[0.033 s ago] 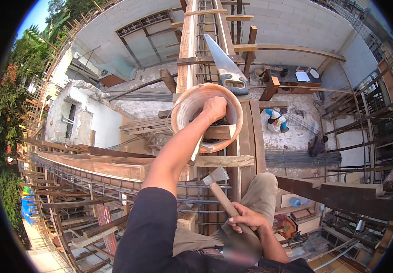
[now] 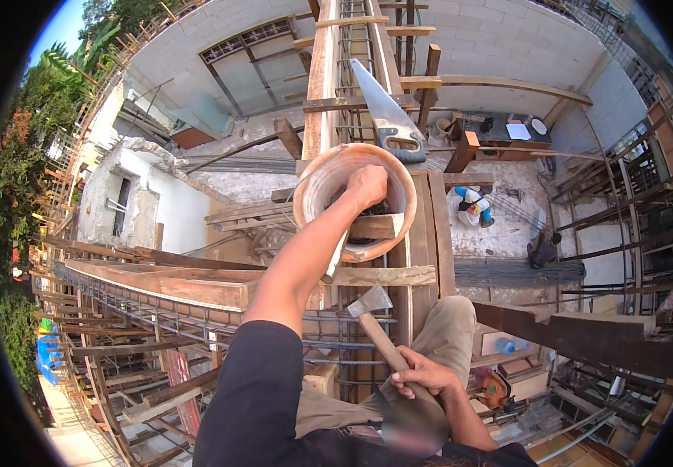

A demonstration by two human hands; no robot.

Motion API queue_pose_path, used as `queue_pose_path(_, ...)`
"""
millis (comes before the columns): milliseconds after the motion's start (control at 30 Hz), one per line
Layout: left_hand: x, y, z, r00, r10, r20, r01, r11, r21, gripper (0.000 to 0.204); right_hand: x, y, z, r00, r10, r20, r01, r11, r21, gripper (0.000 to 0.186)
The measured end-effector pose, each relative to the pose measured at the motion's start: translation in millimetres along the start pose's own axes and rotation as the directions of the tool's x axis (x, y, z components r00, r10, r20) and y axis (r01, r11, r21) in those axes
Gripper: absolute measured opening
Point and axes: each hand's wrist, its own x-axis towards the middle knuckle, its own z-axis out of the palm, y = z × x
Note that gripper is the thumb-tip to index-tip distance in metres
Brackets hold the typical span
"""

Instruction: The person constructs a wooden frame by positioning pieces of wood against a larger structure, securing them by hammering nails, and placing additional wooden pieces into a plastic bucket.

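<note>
Long boards [image 2: 430, 226] run beneath your work, seemingly giving the bucket [image 2: 322, 173] firm footing in front of you; the handsaw [image 2: 383, 107] lies just beyond its rim, blade pointing away, probably so that its handle faces within easy reach; the hammer [image 2: 381, 338] slants forward in your right hand [image 2: 427, 375], fingers clamped around its wooden handle, likely to keep its head clear of your leg [image 2: 447, 328]; your left hand [image 2: 368, 187] dips into the bucket, fingers curled together, whether on anything I cannot tell; a wood offcut [image 2: 377, 226] sits by the near wall.
</note>
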Motion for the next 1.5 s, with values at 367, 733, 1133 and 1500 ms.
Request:
queue_pose_path(367, -1.1, -19.9, 11.4, 0.999, 0.032, -0.031, -0.026, 0.983, 0.182, 0.023, 0.9, -1.6, -1.0, 1.0, 0.003, -0.026, -0.003, 1.0, 0.013, 0.052)
queue_pose_path(733, 10.8, -36.4, 37.5, 0.939, 0.342, 0.032, -0.336, 0.897, 0.287, 0.023, 3.7, 1.7, -1.7, 1.0, 0.008, -0.019, -0.008, 1.0, 0.003, 0.059)
queue_pose_path(1133, -48.6, -55.1, -13.0, 0.983, -0.184, 0.021, 0.051, 0.16, -0.986, 0.01, 9.1, 9.8, -8.4, 0.998, -0.047, -0.04, 0.047, 0.999, -0.014, 0.05)
queue_pose_path(1500, -73.1, -56.0, -30.3, 0.925, -0.142, -0.352, -0.138, 0.737, -0.662, 0.031, 9.7, 8.7, -5.1, 0.997, -0.059, -0.059, 0.055, 0.996, -0.067, 0.048)
